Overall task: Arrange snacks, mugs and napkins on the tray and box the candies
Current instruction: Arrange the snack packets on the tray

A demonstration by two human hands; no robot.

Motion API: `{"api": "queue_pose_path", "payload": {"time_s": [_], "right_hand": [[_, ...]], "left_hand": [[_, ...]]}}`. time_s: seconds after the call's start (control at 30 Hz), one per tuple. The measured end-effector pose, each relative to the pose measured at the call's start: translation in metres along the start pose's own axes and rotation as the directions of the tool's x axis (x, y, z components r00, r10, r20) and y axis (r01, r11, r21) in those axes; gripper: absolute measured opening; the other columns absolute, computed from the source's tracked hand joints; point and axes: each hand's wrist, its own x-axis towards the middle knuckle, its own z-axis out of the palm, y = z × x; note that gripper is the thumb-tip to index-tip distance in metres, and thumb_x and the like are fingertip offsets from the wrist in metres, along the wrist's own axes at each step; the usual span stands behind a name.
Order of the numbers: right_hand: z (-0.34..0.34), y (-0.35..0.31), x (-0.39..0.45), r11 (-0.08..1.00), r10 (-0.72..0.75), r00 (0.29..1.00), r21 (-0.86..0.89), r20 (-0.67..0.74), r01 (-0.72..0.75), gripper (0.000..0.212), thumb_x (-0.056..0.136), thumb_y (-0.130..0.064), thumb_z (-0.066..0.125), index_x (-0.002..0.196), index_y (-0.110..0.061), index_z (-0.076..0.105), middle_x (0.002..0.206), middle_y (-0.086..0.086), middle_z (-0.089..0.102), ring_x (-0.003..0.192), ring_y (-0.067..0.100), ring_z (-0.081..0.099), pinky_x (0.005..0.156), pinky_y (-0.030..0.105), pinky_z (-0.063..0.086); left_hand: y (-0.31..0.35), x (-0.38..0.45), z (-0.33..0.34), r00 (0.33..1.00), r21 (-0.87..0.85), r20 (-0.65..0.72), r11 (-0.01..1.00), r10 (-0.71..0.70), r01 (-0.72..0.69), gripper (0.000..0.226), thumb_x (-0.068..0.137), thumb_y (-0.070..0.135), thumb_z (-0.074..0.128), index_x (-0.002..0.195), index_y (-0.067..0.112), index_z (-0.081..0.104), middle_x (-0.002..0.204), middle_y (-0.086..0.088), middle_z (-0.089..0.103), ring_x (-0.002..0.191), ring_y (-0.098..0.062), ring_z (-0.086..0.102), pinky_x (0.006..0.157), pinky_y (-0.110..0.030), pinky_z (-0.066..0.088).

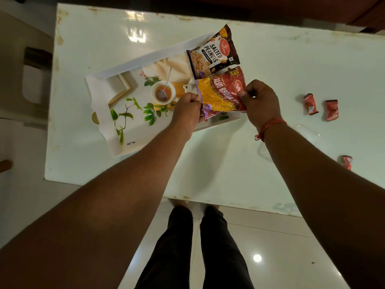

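Note:
A white tray printed with leaves and a teacup lies on the white table. A dark salted peanuts packet rests at the tray's right end. Just below it is a red and yellow aloo bhujia packet, held over the tray's right edge. My left hand pinches its left edge and my right hand pinches its right edge. Three red wrapped candies lie to the right on the table: one, a second, and a third nearer me.
A clear plastic container sits on the table behind my right forearm, partly hidden. A chair stands at the table's left side. My legs and the tiled floor show below the table's near edge.

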Motion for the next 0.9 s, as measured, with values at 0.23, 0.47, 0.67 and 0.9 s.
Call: {"api": "queue_pose_path", "payload": {"time_s": [0.23,0.47,0.67,0.9], "right_hand": [[0.001,0.003,0.0,0.993,-0.035,0.998,-0.116,-0.055,0.029,0.019,0.093,-0.027,0.064,0.087,-0.01,0.06,0.086,-0.002,0.061,0.082,0.017,0.06,0.071,0.027,0.056],[-0.002,-0.003,0.002,0.965,-0.171,0.983,-0.213,-0.073,0.152,0.014,0.092,-0.028,0.062,0.089,-0.015,0.06,0.093,-0.004,0.064,0.089,0.016,0.062,0.07,0.025,0.05],[0.0,0.003,0.002,0.978,-0.096,0.993,-0.193,-0.073,0.08,0.015,0.092,-0.029,0.063,0.093,-0.014,0.061,0.099,0.001,0.067,0.089,0.016,0.06,0.065,0.02,0.041],[0.001,0.003,0.002,0.983,-0.073,0.995,-0.174,-0.07,0.06,0.016,0.094,-0.028,0.062,0.096,-0.012,0.06,0.1,0.002,0.066,0.089,0.015,0.058,0.062,0.014,0.038]], "left_hand": [[-0.011,-0.002,0.001,0.946,0.565,-0.014,0.783,0.325,-0.26,0.017,0.097,0.013,0.048,0.105,0.004,0.06,0.11,-0.015,0.066,0.102,-0.03,0.061,0.081,-0.034,0.048],[-0.015,-0.008,0.01,0.91,0.576,-0.015,0.748,0.414,-0.33,0.036,0.096,0.022,0.054,0.129,0.008,0.05,0.125,-0.014,0.058,0.111,-0.031,0.06,0.087,-0.039,0.052],[-0.028,-0.006,0.015,0.814,0.808,0.127,0.417,0.567,-0.416,0.059,0.095,0.039,0.057,0.144,0.014,0.038,0.129,-0.014,0.044,0.116,-0.03,0.051,0.089,-0.041,0.053],[-0.027,-0.005,0.013,0.812,0.881,0.175,0.28,0.557,-0.382,0.064,0.096,0.046,0.05,0.149,0.014,0.033,0.135,-0.014,0.041,0.121,-0.031,0.043,0.087,-0.04,0.05]]}}
